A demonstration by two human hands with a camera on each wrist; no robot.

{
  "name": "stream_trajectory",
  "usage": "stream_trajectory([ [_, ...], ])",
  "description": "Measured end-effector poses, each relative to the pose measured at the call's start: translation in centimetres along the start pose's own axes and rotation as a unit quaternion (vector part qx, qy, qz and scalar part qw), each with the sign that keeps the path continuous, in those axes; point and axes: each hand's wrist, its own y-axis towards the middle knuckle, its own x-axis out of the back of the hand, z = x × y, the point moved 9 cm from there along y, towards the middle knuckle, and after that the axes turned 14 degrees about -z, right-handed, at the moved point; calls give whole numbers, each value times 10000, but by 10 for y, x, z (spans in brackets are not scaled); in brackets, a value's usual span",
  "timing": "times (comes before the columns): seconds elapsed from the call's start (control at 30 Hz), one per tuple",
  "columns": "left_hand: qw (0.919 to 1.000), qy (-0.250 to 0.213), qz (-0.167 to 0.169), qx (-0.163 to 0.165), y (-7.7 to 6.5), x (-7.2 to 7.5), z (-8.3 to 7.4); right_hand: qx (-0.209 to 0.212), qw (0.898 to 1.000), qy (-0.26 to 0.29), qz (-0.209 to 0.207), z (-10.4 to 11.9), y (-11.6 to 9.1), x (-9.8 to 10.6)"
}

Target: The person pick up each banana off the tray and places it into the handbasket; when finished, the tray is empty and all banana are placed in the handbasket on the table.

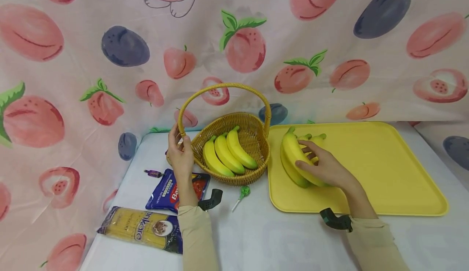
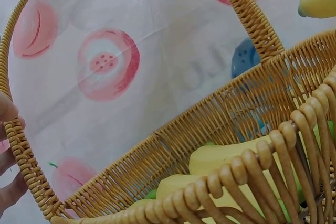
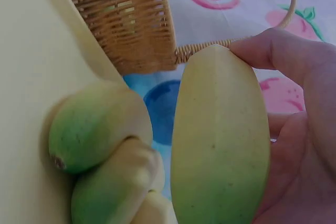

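A wicker basket [image 1: 260, 169] with a tall hoop handle stands on the table, and three bananas [image 1: 220, 155] lie inside it. My left hand [image 1: 181, 151] holds the foot of the basket's handle [image 2: 31, 174] on its left side. Over the left part of the yellow tray [image 1: 384, 169], my right hand [image 1: 327, 167] grips a banana [image 3: 218, 129] between thumb and fingers. In the right wrist view this banana is raised beside other bananas [image 3: 100, 124] that lie on the tray. Some of those are partly hidden behind the held one.
A blue sauce pouch [image 1: 165, 189] and a pasta packet [image 1: 137, 228] lie left of the basket, partly covered by my left arm. Nearby are a purple wrapped candy [image 1: 154, 173] and a green lollipop [image 1: 244, 191]. A fruit-printed cloth [image 1: 234, 67] hangs behind.
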Motion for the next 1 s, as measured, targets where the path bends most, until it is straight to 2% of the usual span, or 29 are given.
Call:
stream_trajectory([
  [0.3, 9998, 178, -82, -20, 0, 0, 0, 168, 9998, -3, 79, 16, -3, -10],
  [0.67, 9998, 128, -84, 106, 0, 0, 1, 639, 9971, 230, 348, 43, -6, -25],
  [1.0, 9995, 241, -62, 205, 1, 0, 1, 569, 9948, 726, 436, 58, 0, -48],
])
